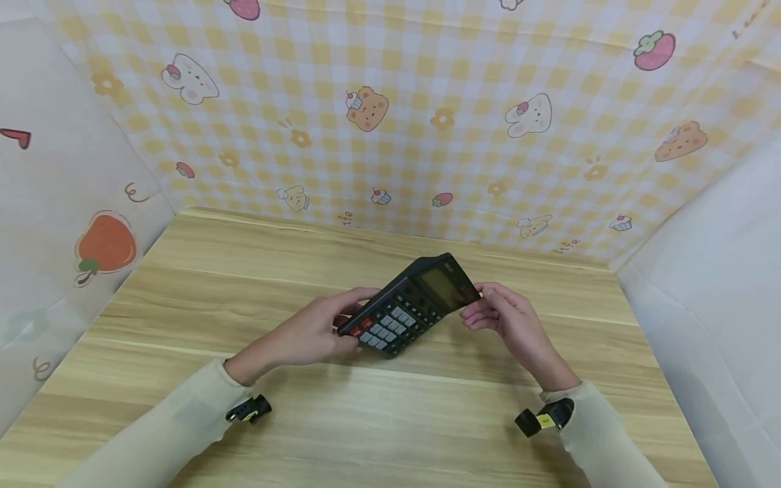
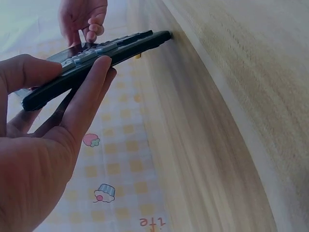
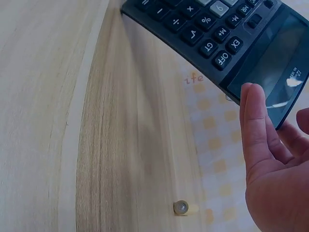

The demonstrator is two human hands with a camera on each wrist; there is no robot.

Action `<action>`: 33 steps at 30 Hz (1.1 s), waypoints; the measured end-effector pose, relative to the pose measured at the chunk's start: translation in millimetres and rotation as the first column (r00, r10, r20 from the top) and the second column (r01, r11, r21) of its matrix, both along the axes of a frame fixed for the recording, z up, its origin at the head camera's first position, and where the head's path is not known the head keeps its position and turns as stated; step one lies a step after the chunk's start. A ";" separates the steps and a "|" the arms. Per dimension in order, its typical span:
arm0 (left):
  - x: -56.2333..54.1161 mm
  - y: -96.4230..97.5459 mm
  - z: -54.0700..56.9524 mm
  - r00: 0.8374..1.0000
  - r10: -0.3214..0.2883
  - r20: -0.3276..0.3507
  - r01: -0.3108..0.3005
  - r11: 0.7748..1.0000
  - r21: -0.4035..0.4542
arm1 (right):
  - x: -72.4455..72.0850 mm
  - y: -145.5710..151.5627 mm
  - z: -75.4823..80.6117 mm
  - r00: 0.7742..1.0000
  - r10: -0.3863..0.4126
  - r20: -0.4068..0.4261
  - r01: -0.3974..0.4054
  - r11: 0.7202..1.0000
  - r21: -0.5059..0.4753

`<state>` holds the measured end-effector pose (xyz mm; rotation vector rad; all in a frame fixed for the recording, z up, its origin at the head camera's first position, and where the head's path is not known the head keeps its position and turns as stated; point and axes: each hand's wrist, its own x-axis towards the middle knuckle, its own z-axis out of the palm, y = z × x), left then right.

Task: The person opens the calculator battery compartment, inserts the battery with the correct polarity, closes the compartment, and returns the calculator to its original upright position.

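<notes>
A black calculator (image 1: 403,308) with grey, black and red keys is held up off the table, tilted, its display end raised to the right. My left hand (image 1: 314,329) grips its lower end, thumb on the key side and fingers underneath, as the left wrist view shows. At the display's corner, my right hand (image 1: 503,318) pinches the edge with its fingertips, the other fingers loosely bent below. In the right wrist view two fingers (image 3: 255,121) of that hand overlap the display (image 3: 275,63); its exact contact there is partly hidden.
A small gold cylinder with a round metal end (image 3: 181,208), like a battery, lies on the wooden table (image 1: 378,420) near its back edge. A checked cloth (image 1: 403,156) hangs behind, with pale cloths at left and right. Each sleeve carries a wrist camera.
</notes>
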<state>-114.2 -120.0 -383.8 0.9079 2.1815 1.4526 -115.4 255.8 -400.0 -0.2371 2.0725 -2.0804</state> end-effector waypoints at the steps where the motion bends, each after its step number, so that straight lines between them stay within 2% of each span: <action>1: 0.2 0.1 0.2 1.000 -0.001 -0.012 0.001 1.000 -0.004 | 0.3 0.1 0.2 1.000 0.002 -0.001 -0.002 1.000 -0.008; 12: 5.6 3.2 5.5 0.990 -0.026 -0.137 0.018 0.998 -0.057 | 2.3 0.0 0.3 0.999 0.036 -0.033 -0.037 0.999 -0.031; 19: 8.2 6.3 3.3 0.966 -0.055 -0.253 0.043 0.998 -0.054 | 4.0 -0.1 -0.3 1.000 0.025 -0.018 -0.025 1.000 -0.004; 22: 9.9 8.4 2.7 0.960 -0.060 -0.273 0.046 0.997 -0.055 | 4.0 -0.5 -0.2 1.000 0.012 -0.008 -0.012 1.000 0.009; 27: 13.5 10.7 4.3 0.961 -0.051 -0.273 0.023 0.994 -0.103 | 3.2 -1.8 -0.4 1.000 -0.003 -0.012 0.003 1.000 0.007; 33: 16.1 12.2 1.3 0.933 -0.064 -0.354 -0.006 0.981 -0.192 | 3.4 -3.5 -1.6 0.999 -0.040 0.000 0.040 0.999 0.002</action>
